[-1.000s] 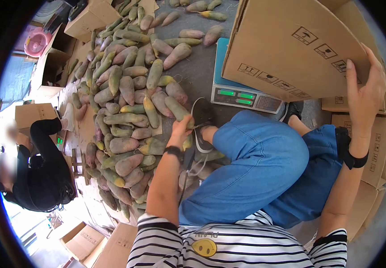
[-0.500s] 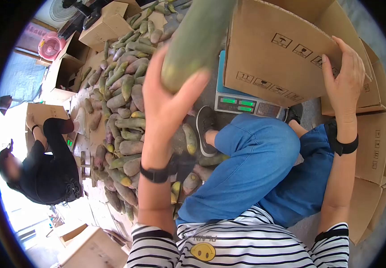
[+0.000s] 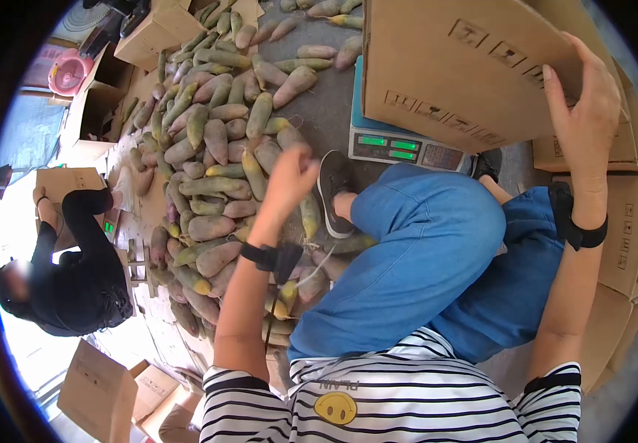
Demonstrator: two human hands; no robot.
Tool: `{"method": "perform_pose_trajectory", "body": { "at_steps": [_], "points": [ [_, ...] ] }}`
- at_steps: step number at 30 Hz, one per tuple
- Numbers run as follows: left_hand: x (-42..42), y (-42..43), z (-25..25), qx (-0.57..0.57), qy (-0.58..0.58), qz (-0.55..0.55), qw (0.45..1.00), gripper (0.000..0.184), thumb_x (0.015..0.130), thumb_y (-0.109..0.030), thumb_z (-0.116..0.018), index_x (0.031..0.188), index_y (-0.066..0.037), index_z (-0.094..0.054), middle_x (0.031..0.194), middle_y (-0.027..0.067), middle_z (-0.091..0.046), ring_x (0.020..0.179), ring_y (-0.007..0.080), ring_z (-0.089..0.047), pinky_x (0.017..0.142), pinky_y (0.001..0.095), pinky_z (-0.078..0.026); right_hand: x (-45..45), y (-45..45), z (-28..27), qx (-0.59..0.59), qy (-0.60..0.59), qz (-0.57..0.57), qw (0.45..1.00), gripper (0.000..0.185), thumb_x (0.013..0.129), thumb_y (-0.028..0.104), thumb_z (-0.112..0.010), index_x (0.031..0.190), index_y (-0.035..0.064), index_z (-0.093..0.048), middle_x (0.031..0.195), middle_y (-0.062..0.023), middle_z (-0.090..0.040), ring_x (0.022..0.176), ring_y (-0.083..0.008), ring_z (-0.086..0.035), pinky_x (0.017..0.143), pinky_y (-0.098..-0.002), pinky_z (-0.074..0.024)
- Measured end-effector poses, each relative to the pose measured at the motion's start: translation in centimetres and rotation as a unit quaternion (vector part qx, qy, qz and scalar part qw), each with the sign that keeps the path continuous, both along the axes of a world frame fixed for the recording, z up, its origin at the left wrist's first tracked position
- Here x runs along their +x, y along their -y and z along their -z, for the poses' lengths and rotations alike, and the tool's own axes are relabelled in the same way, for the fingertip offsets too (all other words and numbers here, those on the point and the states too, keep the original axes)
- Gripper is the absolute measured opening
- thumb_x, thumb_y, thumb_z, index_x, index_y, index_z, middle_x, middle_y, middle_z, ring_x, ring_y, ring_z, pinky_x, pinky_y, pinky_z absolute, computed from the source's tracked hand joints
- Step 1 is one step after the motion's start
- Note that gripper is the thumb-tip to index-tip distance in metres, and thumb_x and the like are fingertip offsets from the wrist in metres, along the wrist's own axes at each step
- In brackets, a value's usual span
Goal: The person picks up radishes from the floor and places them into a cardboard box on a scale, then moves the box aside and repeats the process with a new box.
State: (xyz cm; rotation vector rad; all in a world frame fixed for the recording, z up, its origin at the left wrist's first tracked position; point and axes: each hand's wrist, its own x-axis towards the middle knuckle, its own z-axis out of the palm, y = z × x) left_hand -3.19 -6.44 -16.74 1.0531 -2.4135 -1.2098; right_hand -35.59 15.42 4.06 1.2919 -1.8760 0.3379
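My left hand (image 3: 289, 181) hangs over the heap of long radishes (image 3: 215, 140), slightly smeared by motion. Its fingers are loosely curled with the thumb apart, and no radish shows in it. My right hand (image 3: 588, 107) grips the top edge of a cardboard box (image 3: 444, 74), thumb on the outer wall and fingers over the rim. That box rests tilted on a digital scale (image 3: 407, 150) with lit green displays. What lies inside the box is hidden by its wall. The radishes are green to pinkish, some yellow at one end.
More cardboard boxes (image 3: 622, 236) stand along the right side. At the left, a person in black (image 3: 75, 273) sits beside another box (image 3: 68, 192). Open boxes (image 3: 97, 391) lie at the lower left, and a pink fan (image 3: 70, 74) stands at the upper left.
The large radish has left my left hand and is out of sight. That hand has drawn back down toward the heap. My right hand still holds the box edge.
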Motion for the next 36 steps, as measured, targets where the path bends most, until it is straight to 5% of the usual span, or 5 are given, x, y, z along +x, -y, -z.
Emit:
{"method": "perform_pose_trajectory", "body": {
  "at_steps": [11, 17, 23, 30, 36],
  "points": [
    [9.7, -5.3, 22.3, 0.172, 0.245, -0.206, 0.932, 0.078, 0.068, -0.039, -0.074, 0.121, 0.010, -0.045, 0.112, 0.0316, -0.060, 0.109, 0.0407, -0.058, 0.091, 0.0416, -0.047, -0.3, 0.6, -0.3, -0.001, -0.017, -0.019, 1.000, 0.041, 0.083, 0.023, -0.068, 0.119, 0.0070, -0.058, 0.109, -0.0103, -0.063, 0.100, -0.0288, -0.060, 0.088, -0.0394, -0.0449],
    [8.7, -5.2, 22.2, 0.183, 0.239, -0.227, 0.926, 0.074, 0.067, -0.041, -0.074, 0.116, 0.009, -0.051, 0.107, 0.0292, -0.063, 0.103, 0.0402, -0.061, 0.089, 0.0409, -0.047, 0.3, 1.2, -0.1, -0.024, 0.001, -0.011, 1.000, 0.042, 0.080, 0.022, -0.069, 0.118, 0.0080, -0.058, 0.109, -0.0097, -0.062, 0.102, -0.0285, -0.058, 0.090, -0.0400, -0.0418],
    [9.2, -4.6, 14.6, 0.502, 0.042, -0.277, 0.818, 0.030, 0.086, -0.032, -0.065, 0.099, -0.005, -0.060, 0.082, 0.0039, -0.060, 0.068, 0.0123, -0.059, 0.052, 0.0266, -0.044, 0.4, 1.2, 0.0, -0.033, -0.003, 0.003, 0.999, 0.045, 0.078, 0.026, -0.067, 0.118, 0.0110, -0.055, 0.109, -0.0094, -0.060, 0.105, -0.0293, -0.053, 0.097, -0.0426, -0.0357],
    [7.6, -4.4, 6.5, 0.356, -0.080, -0.239, 0.900, 0.026, 0.088, -0.021, -0.063, 0.106, -0.002, -0.059, 0.096, 0.0023, -0.062, 0.085, 0.0106, -0.056, 0.073, 0.0249, -0.045, 0.2, 0.8, 0.4, -0.067, 0.027, -0.002, 0.997, 0.045, 0.076, 0.022, -0.066, 0.117, 0.0115, -0.053, 0.107, -0.0088, -0.057, 0.106, -0.0294, -0.051, 0.101, -0.0466, -0.0338],
    [-1.2, -1.2, -9.8, -0.027, -0.279, -0.099, 0.955, 0.044, 0.087, -0.023, -0.064, 0.122, 0.002, -0.053, 0.115, 0.0076, -0.057, 0.103, 0.0173, -0.052, 0.092, 0.0319, -0.041, 0.5, 0.6, 0.5, -0.084, 0.045, -0.013, 0.995, 0.045, 0.073, 0.017, -0.067, 0.115, 0.0116, -0.053, 0.106, -0.0064, -0.057, 0.102, -0.0256, -0.053, 0.102, -0.0459, -0.0357]
  ]
}}
